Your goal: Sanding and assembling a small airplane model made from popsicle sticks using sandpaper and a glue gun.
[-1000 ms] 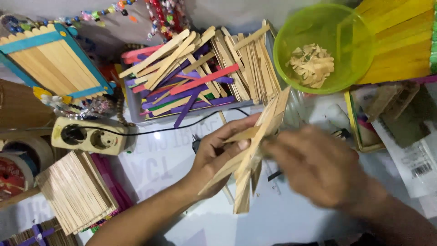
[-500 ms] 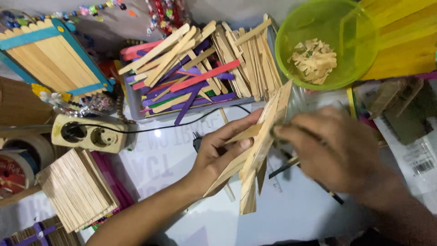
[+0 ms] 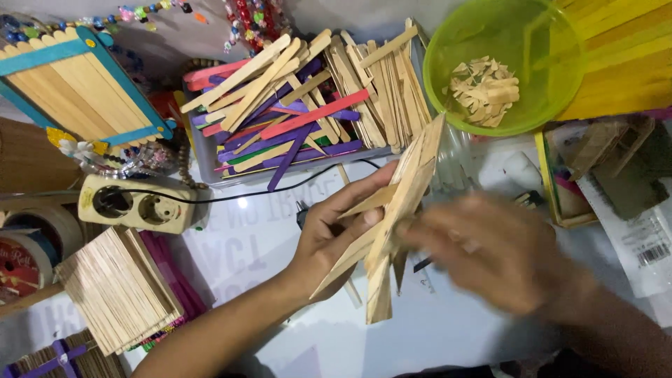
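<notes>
My left hand (image 3: 329, 234) grips a piece built of glued wooden craft sticks (image 3: 402, 192), held upright and tilted over the white table. My right hand (image 3: 490, 248) is blurred just to its right, fingers bent, touching the piece's lower middle; I cannot tell whether it holds anything. Behind the hands a grey tray (image 3: 203, 150) is piled with plain, pink, purple and red craft sticks (image 3: 301, 115). A green plastic bowl (image 3: 455, 115) at the back right holds cut stick bits (image 3: 483, 91).
A power strip (image 3: 133, 203) with a black cord lies at the left. In front of it sits a stack of plain sticks (image 3: 115, 287). A stick panel with blue trim (image 3: 77, 87) lies at the back left, tape rolls (image 3: 28, 241) at the far left, a yellow stick panel (image 3: 616, 63) at the back right.
My right hand has shifted a little right and down along the stick piece, blurred with motion. The left hand keeps its hold and the piece stays at about the same tilt.
</notes>
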